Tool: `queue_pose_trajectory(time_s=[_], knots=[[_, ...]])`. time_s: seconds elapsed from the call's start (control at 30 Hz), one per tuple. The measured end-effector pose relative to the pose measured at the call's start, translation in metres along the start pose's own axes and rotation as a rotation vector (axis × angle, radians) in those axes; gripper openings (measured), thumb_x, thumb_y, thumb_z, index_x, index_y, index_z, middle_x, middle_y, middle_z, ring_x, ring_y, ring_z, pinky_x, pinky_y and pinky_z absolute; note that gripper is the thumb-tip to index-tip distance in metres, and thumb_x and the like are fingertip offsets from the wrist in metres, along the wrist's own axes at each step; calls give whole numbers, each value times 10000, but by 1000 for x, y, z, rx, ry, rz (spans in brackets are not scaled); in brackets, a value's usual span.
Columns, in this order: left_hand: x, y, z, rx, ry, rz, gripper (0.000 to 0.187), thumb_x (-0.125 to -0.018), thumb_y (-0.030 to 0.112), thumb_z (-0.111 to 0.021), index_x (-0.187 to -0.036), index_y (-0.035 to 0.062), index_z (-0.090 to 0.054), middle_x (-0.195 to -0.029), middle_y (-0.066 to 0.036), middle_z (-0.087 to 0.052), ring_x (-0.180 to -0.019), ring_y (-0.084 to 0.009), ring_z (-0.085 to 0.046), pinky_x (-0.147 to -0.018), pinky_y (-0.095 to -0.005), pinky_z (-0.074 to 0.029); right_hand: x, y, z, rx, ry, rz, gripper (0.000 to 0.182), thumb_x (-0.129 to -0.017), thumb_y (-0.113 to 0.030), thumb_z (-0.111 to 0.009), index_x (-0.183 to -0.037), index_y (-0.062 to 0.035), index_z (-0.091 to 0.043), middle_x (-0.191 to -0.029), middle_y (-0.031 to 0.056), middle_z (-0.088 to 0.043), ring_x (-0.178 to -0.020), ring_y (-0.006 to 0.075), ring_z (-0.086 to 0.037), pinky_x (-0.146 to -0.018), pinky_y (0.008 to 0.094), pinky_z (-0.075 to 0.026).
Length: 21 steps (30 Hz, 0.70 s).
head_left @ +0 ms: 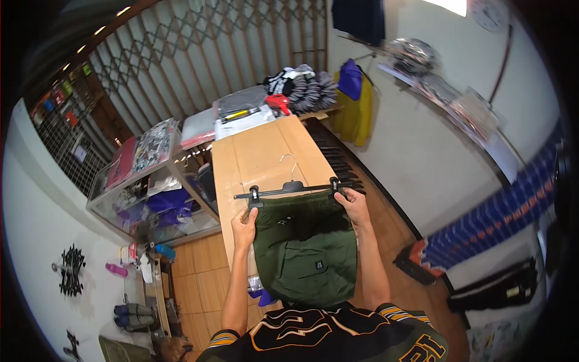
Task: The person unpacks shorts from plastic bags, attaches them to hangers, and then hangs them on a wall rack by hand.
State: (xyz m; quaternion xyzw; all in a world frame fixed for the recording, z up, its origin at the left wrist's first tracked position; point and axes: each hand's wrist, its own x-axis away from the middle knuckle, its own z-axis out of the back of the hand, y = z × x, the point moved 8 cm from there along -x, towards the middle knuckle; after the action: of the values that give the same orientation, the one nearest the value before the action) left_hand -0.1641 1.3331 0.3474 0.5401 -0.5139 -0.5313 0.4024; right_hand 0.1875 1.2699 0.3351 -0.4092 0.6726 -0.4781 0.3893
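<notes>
Garment on hanger; showcase left of table.

The dark green garment spreads over the worktop's near part, waistband uppermost, a small dark label on its front and a pale mark higher up. The black hanger spans the waistband, metal hook towards the far edge.

Beyond the far edge of the tan wooden table, a folding lattice gate spans the back, meeting a pale wall with a bright light and round clock above. A glass-sided display case stands beside the table's left edge, where tan floor tiles show.
</notes>
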Motion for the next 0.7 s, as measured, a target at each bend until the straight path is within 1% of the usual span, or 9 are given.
queue_pose_trajectory(time_s=[0.1,0.17,0.2,0.3,0.37,0.43,0.57,0.63,0.7], knots=[[37,12,-7,39,-38,41,362,-942,157,-660,-1164,-123,-602,-1081,-146,-675,-962,-140,-635,-856,-245,-496,66,-46,13,-37,40,31,299,-886,-84,-721,-1110,96,-638,-992,90,-696,-839,88,-617,-760,218,-490],[66,31,-16,99,-72,23,355,-936,146,-668,-1163,-120,-604,-1069,-143,-677,-954,-143,-638,-855,-251,-500,107,-63,30,79,74,39,287,-885,-69,-716,-1108,95,-642,-989,103,-709,-834,94,-634,-749,225,-504],[77,30,-16,62,-88,17,342,-931,133,-672,-1156,-116,-607,-1056,-135,-680,-948,-143,-640,-854,-254,-502,134,-84,27,94,118,23,261,-884,-65,-715,-1091,82,-655,-977,102,-713,-823,97,-642,-743,227,-513],[121,46,-30,122,-175,23,321,-932,120,-669,-1144,-114,-612,-1057,-134,-679,-957,-145,-640,-854,-254,-502,200,-99,49,141,174,67,238,-886,-70,-714,-1077,65,-668,-972,99,-715,-831,98,-646,-746,227,-516],[149,48,-41,100,-233,32,309,-933,108,-665,-1141,-114,-609,-1059,-133,-677,-956,-143,-640,-855,-252,-502,245,-106,64,152,239,59,235,-883,-67,-716,-1078,57,-671,-962,97,-717,-832,101,-652,-747,230,-520],[179,51,-59,92,-274,99,313,-935,104,-662,-1151,-113,-602,-1057,-131,-677,-950,-141,-639,-858,-248,-502,291,-110,86,152,309,80,235,-881,-68,-718,-1071,62,-671,-961,98,-718,-831,100,-653,-743,230,-521],[230,36,-111,116,-480,180,331,-934,108,-664,-1163,-119,-593,-1059,-131,-680,-958,-132,-641,-868,-246,-502,392,-115,135,176,519,80,207,-875,-60,-722,-1033,65,-673,-950,93,-717,-822,96,-651,-731,231,-520],[261,37,-145,119,-565,183,342,-937,111,-662,-1184,-115,-592,-1067,-119,-683,-956,-119,-640,-877,-240,-495,445,-126,154,179,636,86,195,-873,-54,-722,-1021,64,-673,-943,91,-715,-817,95,-647,-716,229,-514],[296,36,-181,120,-702,175,331,-938,112,-659,-1184,-101,-600,-1068,-107,-686,-958,-122,-641,-887,-241,-490,506,-125,177,188,785,63,193,-874,-50,-718,-1024,62,-674,-945,88,-713,-812,94,-639,-705,230,-504]])
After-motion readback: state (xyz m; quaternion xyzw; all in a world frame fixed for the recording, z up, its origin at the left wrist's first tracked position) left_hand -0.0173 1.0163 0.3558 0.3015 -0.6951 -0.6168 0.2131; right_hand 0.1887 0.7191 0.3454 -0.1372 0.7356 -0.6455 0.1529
